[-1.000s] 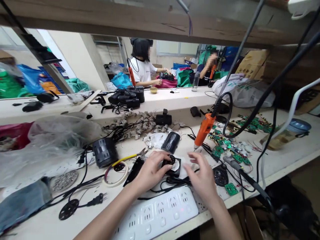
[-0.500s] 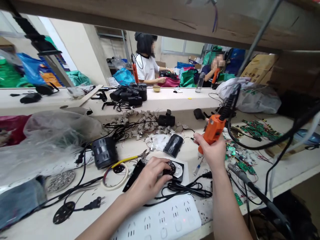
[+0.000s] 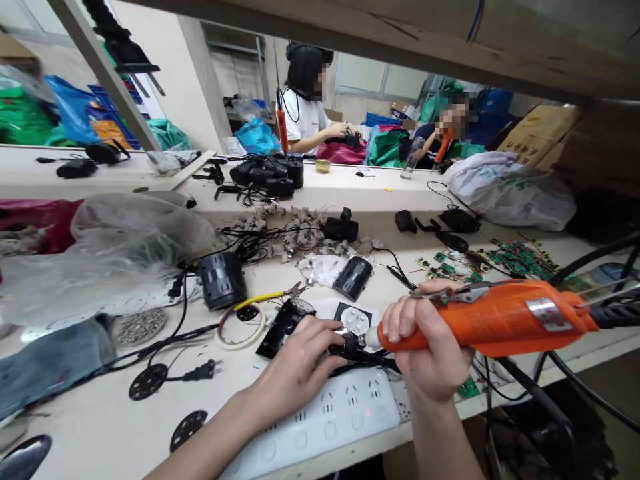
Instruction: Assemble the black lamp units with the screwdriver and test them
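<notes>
Head view, lower centre: left hand (image 3: 295, 359) is pinching a black part (image 3: 344, 340), right hand (image 3: 434, 353) is gripping the driver (image 3: 510, 317); clean contact is needing a square, steady tip (image 3: 363, 340).

Left hand (image 3: 297, 357) kinda hides the small black part (image 3: 346, 341), and the electric screwdriver's (image 3: 493, 319) cord (image 3: 620, 315) gets cropped at 3 o'clock.

Before you, a long white worktable (image 3: 105, 443) backs onto a raised white ledge (image 3: 350, 193) beneath a brownish overhead panel (image 3: 520, 53), while beyond stand a cream pillar (image 3: 185, 87), a grey metal rack (image 3: 237, 52) and a pale-framed, frosted-looking window (image 3: 370, 73).
</notes>
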`<state>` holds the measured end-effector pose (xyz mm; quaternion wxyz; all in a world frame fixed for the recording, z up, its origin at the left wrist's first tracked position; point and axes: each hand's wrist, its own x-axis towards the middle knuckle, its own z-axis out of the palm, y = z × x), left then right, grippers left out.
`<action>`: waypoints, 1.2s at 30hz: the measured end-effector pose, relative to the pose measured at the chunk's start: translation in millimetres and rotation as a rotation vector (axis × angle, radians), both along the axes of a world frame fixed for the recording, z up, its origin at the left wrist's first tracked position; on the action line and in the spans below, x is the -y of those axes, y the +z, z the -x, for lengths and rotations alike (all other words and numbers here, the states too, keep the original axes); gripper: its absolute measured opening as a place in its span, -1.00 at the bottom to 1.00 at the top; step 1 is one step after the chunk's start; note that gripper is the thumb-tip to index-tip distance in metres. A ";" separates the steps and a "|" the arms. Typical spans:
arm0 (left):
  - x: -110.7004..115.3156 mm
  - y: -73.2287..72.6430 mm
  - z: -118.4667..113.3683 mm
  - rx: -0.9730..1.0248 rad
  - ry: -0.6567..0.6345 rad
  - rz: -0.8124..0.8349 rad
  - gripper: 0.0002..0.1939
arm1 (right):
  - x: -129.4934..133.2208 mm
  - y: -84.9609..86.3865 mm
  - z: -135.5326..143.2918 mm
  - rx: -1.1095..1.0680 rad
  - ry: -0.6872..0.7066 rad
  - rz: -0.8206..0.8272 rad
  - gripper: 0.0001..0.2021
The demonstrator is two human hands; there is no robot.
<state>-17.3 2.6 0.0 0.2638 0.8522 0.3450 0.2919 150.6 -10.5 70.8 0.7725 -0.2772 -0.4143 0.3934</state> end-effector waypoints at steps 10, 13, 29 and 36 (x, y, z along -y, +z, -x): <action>5.1 6.1 -3.3 -0.005 -0.029 0.002 -0.82 | 2.6 -4.5 1.2 -0.005 0.016 -0.006 -0.86; 5.5 6.1 -3.3 -0.004 -0.030 0.013 -0.81 | 4.2 -4.8 0.2 -0.006 0.017 -0.005 -0.87; 8.2 14.7 -31.7 0.956 0.449 1.210 -0.63 | 19.8 7.4 -0.2 -0.080 0.031 -0.087 -0.85; 9.2 18.6 -36.3 1.077 0.491 1.412 -0.77 | 23.4 10.2 1.0 -0.084 0.054 -0.112 -0.86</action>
